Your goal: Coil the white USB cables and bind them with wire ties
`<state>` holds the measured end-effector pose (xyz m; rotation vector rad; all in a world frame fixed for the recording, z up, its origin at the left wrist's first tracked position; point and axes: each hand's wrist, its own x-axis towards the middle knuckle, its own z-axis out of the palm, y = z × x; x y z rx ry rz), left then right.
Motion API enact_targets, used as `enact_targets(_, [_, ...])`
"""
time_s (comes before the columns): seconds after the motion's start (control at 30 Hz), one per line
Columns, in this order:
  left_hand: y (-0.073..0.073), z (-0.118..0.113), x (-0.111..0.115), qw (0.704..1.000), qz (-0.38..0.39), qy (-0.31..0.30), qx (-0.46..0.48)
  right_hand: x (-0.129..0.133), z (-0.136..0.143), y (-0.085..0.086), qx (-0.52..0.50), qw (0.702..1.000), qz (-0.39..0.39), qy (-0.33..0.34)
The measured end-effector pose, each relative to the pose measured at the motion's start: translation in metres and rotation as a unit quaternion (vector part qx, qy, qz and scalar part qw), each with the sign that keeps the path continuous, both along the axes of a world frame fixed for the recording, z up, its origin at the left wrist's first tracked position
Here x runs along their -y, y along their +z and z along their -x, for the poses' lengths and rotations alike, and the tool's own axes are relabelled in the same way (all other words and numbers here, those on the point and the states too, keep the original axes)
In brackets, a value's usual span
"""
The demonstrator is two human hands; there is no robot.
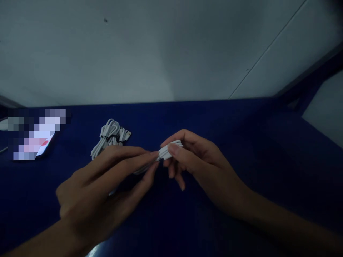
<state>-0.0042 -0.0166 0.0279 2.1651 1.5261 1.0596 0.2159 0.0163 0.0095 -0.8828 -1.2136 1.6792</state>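
A white cable (164, 154), folded into a small bundle, is held between my two hands above the blue table. My left hand (107, 182) pinches it near its middle between thumb and fingers, and those fingers cover part of the coil. With thumb and forefinger, my right hand (198, 157) grips the looped right end; its other fingers curl below. Behind my left hand lies a pile of white cables (109, 137) tied with black ties, with a metal USB plug (128, 135) showing at its right side.
A lit phone (44, 142), partly blurred out, lies at the left on the blue table (187, 221). Beside it a white object (5, 124) is cut off by the frame edge. A pale wall (134, 53) rises behind the table.
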Motion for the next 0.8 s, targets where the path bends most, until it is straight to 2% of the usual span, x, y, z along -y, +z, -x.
enact_targets(0.07, [0.000, 0.008, -0.002, 0.996, 0.045, -0.069, -0.033, 0.001, 0.001, 0.000, -0.004, 1.000, 0.005, -0.003])
enact_targets(0.13, [0.000, 0.014, -0.003, 0.996, 0.027, -0.067, -0.046, 0.002, 0.002, 0.000, -0.010, 1.000, 0.011, -0.007])
enact_targets(0.23, [0.002, 0.016, -0.003, 0.997, -0.059, -0.042, -0.039, 0.004, 0.004, 0.000, -0.015, 1.000, 0.016, -0.013])
enact_targets(0.27, [0.002, 0.017, -0.003, 0.993, -0.013, -0.086, -0.075, 0.004, 0.004, 0.000, -0.015, 1.000, 0.017, -0.015])
enact_targets(0.33, [0.002, 0.017, -0.001, 0.994, -0.029, -0.082, -0.067, 0.004, 0.005, 0.000, -0.015, 1.000, 0.016, -0.022])
enact_targets(0.4, [-0.002, 0.015, 0.001, 0.991, -0.032, -0.113, -0.068, 0.005, 0.005, 0.000, -0.016, 0.999, 0.015, -0.028])
enact_targets(0.53, [-0.016, 0.009, 0.004, 0.995, -0.091, -0.032, 0.020, 0.005, 0.006, -0.001, -0.027, 0.999, 0.014, -0.025])
enact_targets(0.67, [-0.024, 0.006, 0.005, 0.992, -0.115, -0.054, 0.010, 0.007, 0.005, 0.000, -0.035, 0.999, 0.013, -0.026])
enact_targets(0.8, [-0.022, 0.009, 0.005, 0.993, -0.109, -0.036, 0.013, 0.009, 0.004, 0.001, -0.041, 0.999, 0.013, -0.015])
